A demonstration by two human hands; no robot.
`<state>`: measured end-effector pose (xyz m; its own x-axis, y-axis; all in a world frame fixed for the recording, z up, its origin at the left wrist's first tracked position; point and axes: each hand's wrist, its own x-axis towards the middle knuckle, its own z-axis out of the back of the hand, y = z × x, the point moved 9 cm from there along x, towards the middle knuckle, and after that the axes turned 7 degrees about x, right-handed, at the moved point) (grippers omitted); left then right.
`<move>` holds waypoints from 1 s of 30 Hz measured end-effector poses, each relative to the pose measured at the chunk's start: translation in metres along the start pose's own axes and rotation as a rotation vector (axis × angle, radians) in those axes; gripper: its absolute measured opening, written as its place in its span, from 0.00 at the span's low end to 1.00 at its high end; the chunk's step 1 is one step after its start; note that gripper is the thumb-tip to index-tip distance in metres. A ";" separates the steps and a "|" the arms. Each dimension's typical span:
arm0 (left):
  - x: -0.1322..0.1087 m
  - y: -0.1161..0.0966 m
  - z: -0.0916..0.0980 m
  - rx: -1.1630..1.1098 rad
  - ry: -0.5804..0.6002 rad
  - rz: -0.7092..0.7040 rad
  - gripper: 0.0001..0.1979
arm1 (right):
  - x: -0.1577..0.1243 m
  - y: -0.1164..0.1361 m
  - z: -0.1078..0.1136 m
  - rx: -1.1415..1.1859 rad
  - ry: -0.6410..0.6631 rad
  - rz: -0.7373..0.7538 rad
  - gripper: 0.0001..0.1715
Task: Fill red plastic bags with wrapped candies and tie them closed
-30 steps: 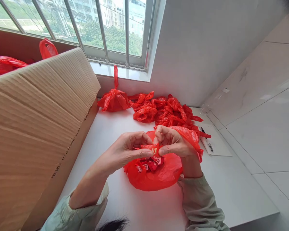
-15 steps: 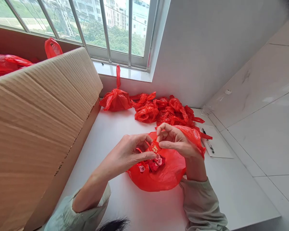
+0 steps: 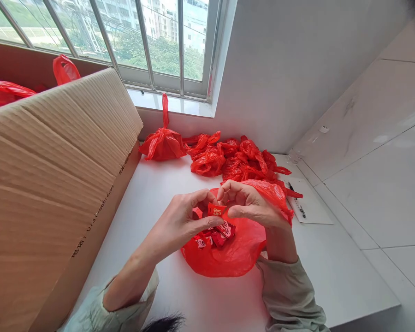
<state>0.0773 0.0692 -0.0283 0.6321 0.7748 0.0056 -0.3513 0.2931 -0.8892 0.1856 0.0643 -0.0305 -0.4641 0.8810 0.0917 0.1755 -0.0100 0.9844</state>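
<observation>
Pinches a small red packet [image 3: 216,210] with the left hand [image 3: 183,216], thumb and forefinger pressed together on its 9 o'clock end, other fingers curled loosely behind. Grips the packet's 3 o'clock end with the right hand [image 3: 249,205], thumb under, forefinger bent over the top, remaining fingers half closed. Holds the packet roughly level, just above the mouth of an open red plastic bag [image 3: 228,256]. Comes in with the left forearm from 7 o'clock, bare up to a pale green sleeve; brings the right forearm up from 5 o'clock, wrist bent inward, the bag's plastic draped over the back of the hand. Inside the bag, at 6 o'clock of the packet, several wrapped red sweets [image 3: 217,234] with white lettering. Under everything, a white tabletop [image 3: 332,272]. At 12 o'clock of the hands, against the wall, a heap of tied red bags [image 3: 242,159]; at 11 o'clock, one tied bag [image 3: 162,143] apart, handle upright. At 9 o'clock, a big cardboard box [image 3: 55,152], flap leaning out, more red bags [image 3: 7,90] inside. At 2 o'clock, a sheet of paper [image 3: 311,210] with a pen [image 3: 295,200] on it. Beyond, at 12 o'clock, a barred window [image 3: 152,41]; at 3 o'clock, a pale tiled wall [image 3: 376,152]
</observation>
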 end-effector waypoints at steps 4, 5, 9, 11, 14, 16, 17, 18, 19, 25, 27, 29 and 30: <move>-0.001 -0.002 0.003 -0.225 -0.071 -0.011 0.10 | -0.004 -0.003 -0.001 -0.038 0.009 -0.069 0.18; -0.001 -0.003 0.003 -0.265 -0.079 -0.017 0.11 | -0.004 -0.003 0.000 -0.057 -0.006 -0.068 0.16; -0.003 -0.002 0.003 -0.276 -0.070 -0.005 0.12 | -0.005 0.002 0.001 -0.145 -0.030 -0.012 0.09; -0.003 0.001 0.002 -0.247 -0.047 0.011 0.12 | -0.006 0.003 0.002 -0.186 -0.032 0.005 0.08; -0.003 0.005 0.002 -0.209 -0.003 0.024 0.11 | -0.008 0.004 0.003 -0.235 -0.031 -0.008 0.08; -0.003 0.006 0.003 -0.190 0.012 0.025 0.10 | -0.008 0.006 0.003 -0.261 -0.031 -0.014 0.09; -0.003 0.005 0.003 -0.184 0.013 0.025 0.09 | -0.008 0.007 0.002 -0.271 -0.029 -0.014 0.09; -0.004 0.005 0.004 -0.185 0.009 0.024 0.09 | -0.008 0.007 0.002 -0.279 -0.029 -0.011 0.09; -0.004 0.004 0.005 -0.195 0.002 0.024 0.09 | -0.008 0.008 0.003 -0.284 -0.032 -0.005 0.10; -0.004 0.003 0.008 -0.291 -0.059 0.029 0.12 | -0.009 0.004 0.006 -0.202 -0.044 -0.001 0.08; -0.003 0.002 0.008 -0.298 -0.068 0.024 0.13 | -0.009 0.004 0.005 -0.166 -0.036 -0.003 0.09; -0.002 0.001 0.010 -0.290 -0.080 0.030 0.14 | -0.009 0.004 0.005 -0.144 -0.037 -0.005 0.10; -0.002 0.001 0.010 -0.288 -0.085 0.036 0.14 | -0.009 0.005 0.005 -0.136 -0.043 -0.006 0.10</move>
<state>0.0685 0.0740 -0.0247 0.5582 0.8297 -0.0008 -0.1543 0.1028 -0.9827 0.1953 0.0590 -0.0272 -0.4269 0.9006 0.0819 0.0524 -0.0658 0.9965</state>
